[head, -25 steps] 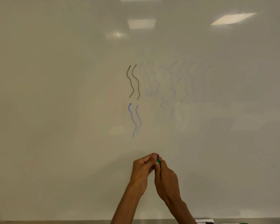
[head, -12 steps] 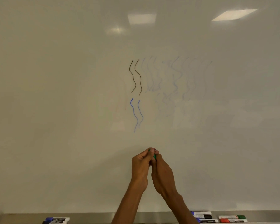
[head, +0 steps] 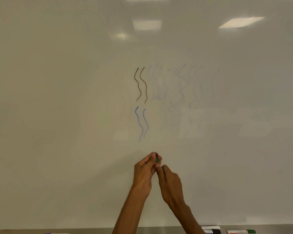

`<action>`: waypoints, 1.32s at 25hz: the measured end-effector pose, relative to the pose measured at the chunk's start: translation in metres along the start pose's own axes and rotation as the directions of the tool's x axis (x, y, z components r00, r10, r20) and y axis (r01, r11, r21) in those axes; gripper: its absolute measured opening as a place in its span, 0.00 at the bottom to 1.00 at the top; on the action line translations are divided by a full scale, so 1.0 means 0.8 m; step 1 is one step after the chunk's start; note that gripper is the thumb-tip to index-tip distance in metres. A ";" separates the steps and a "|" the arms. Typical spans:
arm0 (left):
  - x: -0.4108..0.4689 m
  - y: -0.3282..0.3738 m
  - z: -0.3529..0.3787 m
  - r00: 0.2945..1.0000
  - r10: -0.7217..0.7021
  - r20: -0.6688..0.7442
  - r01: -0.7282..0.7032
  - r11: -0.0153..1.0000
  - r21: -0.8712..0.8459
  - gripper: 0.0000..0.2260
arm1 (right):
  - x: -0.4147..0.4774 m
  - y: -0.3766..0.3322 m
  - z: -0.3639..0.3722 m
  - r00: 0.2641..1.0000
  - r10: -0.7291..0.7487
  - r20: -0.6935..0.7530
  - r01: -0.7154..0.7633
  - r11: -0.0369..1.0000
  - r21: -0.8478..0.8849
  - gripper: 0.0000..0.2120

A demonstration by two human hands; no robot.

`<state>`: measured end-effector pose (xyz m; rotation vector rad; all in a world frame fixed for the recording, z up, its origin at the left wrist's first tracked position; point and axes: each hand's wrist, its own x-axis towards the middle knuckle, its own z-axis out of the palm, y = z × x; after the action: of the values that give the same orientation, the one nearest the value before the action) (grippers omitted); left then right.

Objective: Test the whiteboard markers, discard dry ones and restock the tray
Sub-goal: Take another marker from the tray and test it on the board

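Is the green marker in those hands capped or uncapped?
Cannot tell for sure: the left hand and right hand each pinch a green bit of the marker, hinting the cap is off, but fingers hide the tip.

- Green whiteboard marker [head: 157, 159]: mostly hidden; one green part is pinched in the fingertips of the left hand [head: 143, 173], and another shows at the fingertips of the right hand [head: 171, 184].
- Grey metal tray [head: 91, 231]: runs along the board's bottom edge.
- White-barrelled marker [head: 211, 227], black-capped marker [head: 216, 231] and green-capped marker [head: 241, 231]: lie flat on the tray's right part.
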<state>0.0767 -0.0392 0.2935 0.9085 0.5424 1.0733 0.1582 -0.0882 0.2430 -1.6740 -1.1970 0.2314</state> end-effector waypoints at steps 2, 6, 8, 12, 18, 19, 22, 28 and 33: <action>0.004 0.016 0.003 0.999 0.051 -0.017 -0.051 0.999 -0.016 0.07 | -0.013 0.005 0.005 0.999 0.041 -0.007 -0.040 0.998 0.038 0.22; 0.008 0.037 -0.002 0.977 0.214 -0.023 -0.205 0.960 0.191 0.09 | -0.019 0.017 0.013 0.969 0.245 0.019 -0.235 0.903 0.359 0.24; 0.006 0.035 -0.008 0.955 0.293 -0.051 -0.266 0.918 0.295 0.09 | -0.014 0.028 0.012 0.960 0.279 0.004 -0.256 0.875 0.412 0.34; 0.010 0.026 -0.025 0.830 0.521 -0.199 -0.405 0.808 0.428 0.07 | -0.017 0.025 -0.019 0.985 0.168 -0.044 -0.114 0.816 0.567 0.16; 0.039 0.053 -0.035 0.633 0.762 -0.134 -0.573 0.578 0.581 0.12 | -0.002 -0.004 -0.061 0.937 0.280 0.207 -0.264 0.187 0.946 0.15; 0.047 0.058 -0.036 0.618 0.780 -0.100 -0.583 0.540 0.607 0.13 | 0.001 -0.006 -0.065 0.937 0.251 0.243 -0.276 0.102 0.956 0.17; 0.068 0.065 -0.042 0.604 0.796 -0.030 -0.564 0.454 0.690 0.16 | 0.009 -0.014 -0.067 0.951 0.167 0.260 -0.265 0.004 0.964 0.19; 0.087 0.069 -0.054 0.620 0.779 0.093 -0.554 0.351 0.755 0.21 | 0.028 -0.050 -0.056 0.995 0.090 0.032 -0.066 0.400 0.914 0.18; 0.093 0.094 -0.051 0.576 0.797 0.182 -0.586 0.247 0.772 0.25 | 0.051 -0.090 -0.044 0.978 -0.082 -0.193 0.194 0.705 0.682 0.17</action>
<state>0.0374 0.0576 0.3380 1.9556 0.8815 1.8703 0.1578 -0.0789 0.3326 -0.9044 -0.9428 0.4019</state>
